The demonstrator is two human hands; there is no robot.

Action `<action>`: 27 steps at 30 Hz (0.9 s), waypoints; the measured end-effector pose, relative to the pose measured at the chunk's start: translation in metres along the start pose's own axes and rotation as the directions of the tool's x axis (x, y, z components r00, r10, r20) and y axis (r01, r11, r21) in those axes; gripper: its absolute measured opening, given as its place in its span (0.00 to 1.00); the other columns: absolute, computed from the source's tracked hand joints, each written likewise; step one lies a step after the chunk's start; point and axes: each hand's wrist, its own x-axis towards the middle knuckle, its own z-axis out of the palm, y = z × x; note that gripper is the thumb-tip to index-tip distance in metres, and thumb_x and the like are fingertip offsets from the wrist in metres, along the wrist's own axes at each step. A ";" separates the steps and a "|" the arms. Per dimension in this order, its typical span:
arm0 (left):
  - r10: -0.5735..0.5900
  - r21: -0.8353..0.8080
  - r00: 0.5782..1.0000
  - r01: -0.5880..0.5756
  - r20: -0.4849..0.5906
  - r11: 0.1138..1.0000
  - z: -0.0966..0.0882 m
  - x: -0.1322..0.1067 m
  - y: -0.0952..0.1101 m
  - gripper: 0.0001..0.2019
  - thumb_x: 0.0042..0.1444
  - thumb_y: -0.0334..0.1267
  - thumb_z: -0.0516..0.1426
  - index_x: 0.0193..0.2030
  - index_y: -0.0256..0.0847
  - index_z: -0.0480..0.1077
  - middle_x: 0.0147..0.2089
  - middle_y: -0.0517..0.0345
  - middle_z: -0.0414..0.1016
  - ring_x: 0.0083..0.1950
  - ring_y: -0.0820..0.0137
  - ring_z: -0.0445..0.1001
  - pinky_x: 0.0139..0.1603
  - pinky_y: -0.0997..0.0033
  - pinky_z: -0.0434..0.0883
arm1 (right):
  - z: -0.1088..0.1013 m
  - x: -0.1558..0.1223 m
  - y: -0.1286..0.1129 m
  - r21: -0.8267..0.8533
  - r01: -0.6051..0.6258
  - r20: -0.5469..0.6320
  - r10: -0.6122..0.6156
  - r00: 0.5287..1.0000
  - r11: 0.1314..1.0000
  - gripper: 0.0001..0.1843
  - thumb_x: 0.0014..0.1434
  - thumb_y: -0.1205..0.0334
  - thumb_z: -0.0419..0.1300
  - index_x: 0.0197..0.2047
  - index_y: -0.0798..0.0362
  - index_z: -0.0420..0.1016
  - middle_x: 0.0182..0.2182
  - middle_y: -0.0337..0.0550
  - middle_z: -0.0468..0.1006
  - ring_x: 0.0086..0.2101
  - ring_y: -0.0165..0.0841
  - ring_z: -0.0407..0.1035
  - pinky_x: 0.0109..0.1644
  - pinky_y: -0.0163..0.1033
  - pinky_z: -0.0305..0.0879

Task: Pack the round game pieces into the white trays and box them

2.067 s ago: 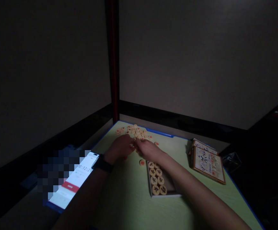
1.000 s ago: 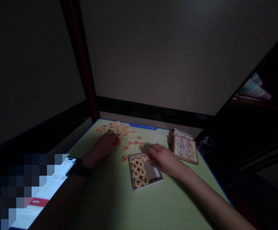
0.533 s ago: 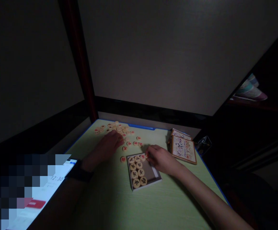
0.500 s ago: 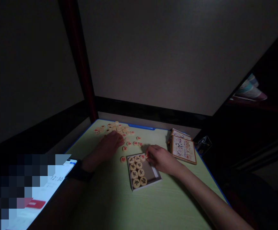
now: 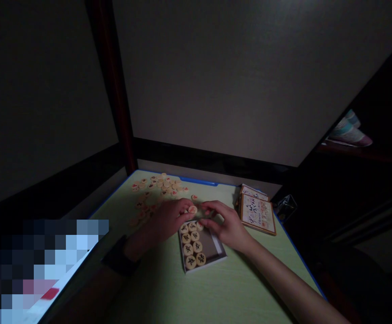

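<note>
Seating position over a green table (image 5: 243, 288), viewed from my head. My left hand (image 5: 167, 220) pinches a round piece (image 5: 192, 210) between thumb and fingers, raised just beyond the far edge of the shallow box (image 5: 209, 247), its reddish-marked face turned toward me. My right hand (image 5: 228, 227) is unclenched over the box's far right corner, thumb and forefinger parted, with nothing seen between them; its thumb lies so near the red-marked piece (image 5: 200, 225) in the far row that I cannot tell whether the two touch. Eight black-marked pieces (image 5: 188, 249) fill the two left columns of the box, and its right part shows bare floor. Loose pieces (image 5: 167, 184) lie scattered toward the table's far left, some partly behind my left hand, while a framed, printed case (image 5: 258, 213) rests to the right. Handling, as I judge it: the round piece is probably light, hard and stiff, not easily broken, yet its smooth rim may slip or roll under an uneven pinch; the best hold is across opposite points of the rim, low pressure, fingertips clear of the lower face
</note>
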 end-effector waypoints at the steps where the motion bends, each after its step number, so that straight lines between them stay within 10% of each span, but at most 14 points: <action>1: 0.005 -0.051 1.000 -0.004 0.015 0.999 0.003 -0.001 0.002 0.08 0.59 0.41 0.55 0.42 0.42 0.73 0.41 0.56 0.81 0.44 0.65 0.77 0.45 0.70 0.70 | 0.003 -0.001 0.001 0.002 0.024 -0.005 -0.024 1.000 1.000 0.17 0.60 0.66 0.63 0.53 0.49 0.73 0.41 0.45 0.78 0.40 0.34 0.73 0.45 0.38 0.69; 17: -0.077 -0.372 0.990 0.117 0.120 0.921 0.021 0.000 -0.006 0.23 0.51 0.44 0.59 0.54 0.42 0.70 0.37 0.57 0.82 0.40 0.65 0.79 0.42 0.68 0.73 | 0.006 -0.005 0.007 -0.090 0.102 0.095 -0.093 0.991 0.991 0.09 0.64 0.62 0.60 0.48 0.52 0.75 0.38 0.46 0.80 0.38 0.34 0.74 0.43 0.37 0.69; 23: -0.104 -0.053 0.986 0.098 -0.134 0.994 -0.002 0.005 -0.011 0.13 0.56 0.47 0.54 0.34 0.42 0.74 0.29 0.60 0.78 0.31 0.69 0.74 0.34 0.71 0.67 | -0.023 0.005 0.013 -0.202 -0.068 0.133 0.096 0.987 0.977 0.07 0.59 0.68 0.64 0.42 0.54 0.74 0.37 0.45 0.78 0.37 0.35 0.72 0.43 0.38 0.67; 27: -0.192 0.006 0.893 0.213 -0.408 0.977 -0.018 0.007 -0.020 0.16 0.55 0.49 0.54 0.22 0.41 0.67 0.19 0.63 0.67 0.25 0.72 0.66 0.28 0.73 0.60 | -0.025 0.007 0.017 -0.232 -0.057 0.261 0.118 0.958 0.971 0.09 0.53 0.73 0.66 0.38 0.55 0.76 0.38 0.46 0.77 0.41 0.37 0.71 0.46 0.39 0.66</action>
